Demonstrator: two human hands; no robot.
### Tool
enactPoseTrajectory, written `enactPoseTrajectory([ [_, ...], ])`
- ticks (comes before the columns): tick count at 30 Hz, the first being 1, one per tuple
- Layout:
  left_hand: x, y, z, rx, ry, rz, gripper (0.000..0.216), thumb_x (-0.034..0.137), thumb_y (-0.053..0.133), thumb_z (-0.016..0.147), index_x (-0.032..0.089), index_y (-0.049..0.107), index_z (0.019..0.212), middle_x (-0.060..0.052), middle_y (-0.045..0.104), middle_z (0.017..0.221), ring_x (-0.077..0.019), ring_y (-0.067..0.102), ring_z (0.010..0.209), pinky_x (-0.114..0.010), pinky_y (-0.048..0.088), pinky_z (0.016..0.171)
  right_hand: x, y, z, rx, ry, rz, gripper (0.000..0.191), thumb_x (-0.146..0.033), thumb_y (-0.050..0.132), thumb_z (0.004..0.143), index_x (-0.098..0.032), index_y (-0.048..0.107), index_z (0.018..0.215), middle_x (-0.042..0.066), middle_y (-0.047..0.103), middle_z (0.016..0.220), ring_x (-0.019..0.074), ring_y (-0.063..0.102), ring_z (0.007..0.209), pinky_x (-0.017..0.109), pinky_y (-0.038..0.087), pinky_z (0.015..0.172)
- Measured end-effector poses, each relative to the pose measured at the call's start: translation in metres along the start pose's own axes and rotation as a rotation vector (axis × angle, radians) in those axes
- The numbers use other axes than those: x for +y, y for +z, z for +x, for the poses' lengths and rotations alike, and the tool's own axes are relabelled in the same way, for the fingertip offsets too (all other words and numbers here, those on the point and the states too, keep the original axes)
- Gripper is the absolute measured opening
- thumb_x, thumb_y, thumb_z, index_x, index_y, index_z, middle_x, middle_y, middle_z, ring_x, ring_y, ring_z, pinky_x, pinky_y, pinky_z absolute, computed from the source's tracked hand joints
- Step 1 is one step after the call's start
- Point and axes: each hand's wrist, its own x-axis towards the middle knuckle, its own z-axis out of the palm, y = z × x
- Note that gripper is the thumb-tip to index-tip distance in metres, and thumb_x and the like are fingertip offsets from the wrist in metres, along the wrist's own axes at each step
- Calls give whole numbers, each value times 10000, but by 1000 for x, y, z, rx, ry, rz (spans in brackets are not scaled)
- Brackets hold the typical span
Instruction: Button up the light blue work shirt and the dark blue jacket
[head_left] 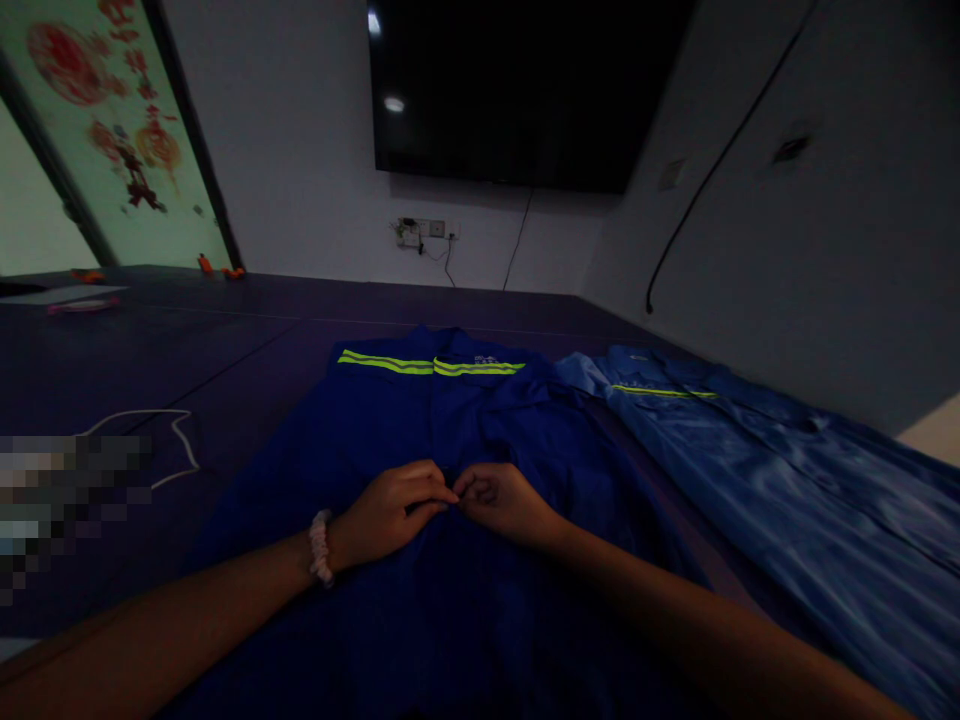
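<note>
A dark blue work jacket [390, 420] lies spread out in front of me, collar at the far end, with yellow-green reflective stripes across its chest. Over the middle of its front opening, my left hand [397, 508] pinches the fabric edge between thumb and fingers. Fingertip to fingertip with it, my right hand [510, 503] is also closed in a pinch at the same spot. Whatever small fastener may be between the fingertips is too small and dark to make out. A pale scrunchie [321, 548] circles my left wrist.
Lighter blue workwear [720, 450] with a thin yellow stripe lies at the right. The purple surface [247, 345] carries a white cable [184, 430] and a pixelated object [67, 500] at left, and small orange things [234, 272] farther back. A large screen [525, 90] hangs on the wall.
</note>
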Motion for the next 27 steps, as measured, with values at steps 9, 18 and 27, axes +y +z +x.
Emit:
enactPoseTrajectory([
  [9, -1, 0, 0, 23, 16, 0, 173, 126, 472, 819, 158, 637, 861, -42, 585, 816, -102, 546, 762, -211, 445, 684, 3, 0, 1, 17, 17, -16, 112, -205, 572, 691, -131, 623, 757, -7, 585, 599, 68, 510, 510, 164, 377, 476],
  [18, 1, -1, -1, 23, 31, 15, 168, 104, 471, 808, 149, 630, 839, -41, 580, 809, -97, 547, 760, -199, 439, 684, 2, 0, -1, -12, -24, -63, 120, -192, 545, 689, -120, 642, 686, 13, 624, 626, 94, 545, 548, 178, 394, 493],
  [27, 0, 0, 0, 54, 9, -1, 168, 89, 477, 793, 156, 625, 834, -40, 581, 810, -103, 547, 758, -209, 443, 669, 0, -1, -3, -83, -55, -123, 119, -144, 508, 682, -124, 605, 617, -28, 519, 522, 59, 427, 454, 170, 305, 432],
])
